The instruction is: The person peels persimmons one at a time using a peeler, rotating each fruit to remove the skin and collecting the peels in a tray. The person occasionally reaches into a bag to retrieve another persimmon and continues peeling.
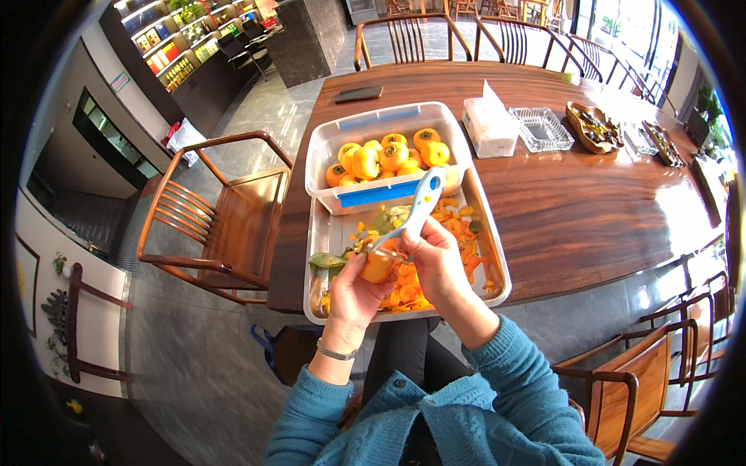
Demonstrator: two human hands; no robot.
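My left hand (pixel 353 297) is wrapped round an orange persimmon (pixel 376 269), holding it over the near part of a shallow metal tray (pixel 501 273). In my right hand (pixel 441 266) is a peeler (pixel 423 203) with a pale blue handle that points up and away. The peeler's head lies at the top of the fruit; fingers partly hide where they meet. Orange peelings (pixel 408 293) cover much of the tray's bottom, and a green leaf (pixel 326 260) lies by its left edge. Across the tray's far part sits a clear plastic box (pixel 320 161) of several whole persimmons (pixel 395 155).
The tray rests on a dark wooden table (pixel 559 202). Beyond it are a tissue box (pixel 491 128), a glass ashtray (pixel 542 129), a wooden dish (pixel 594 126) and a dark phone (pixel 359 95). Wooden chairs stand around, one close on the left (pixel 237 210).
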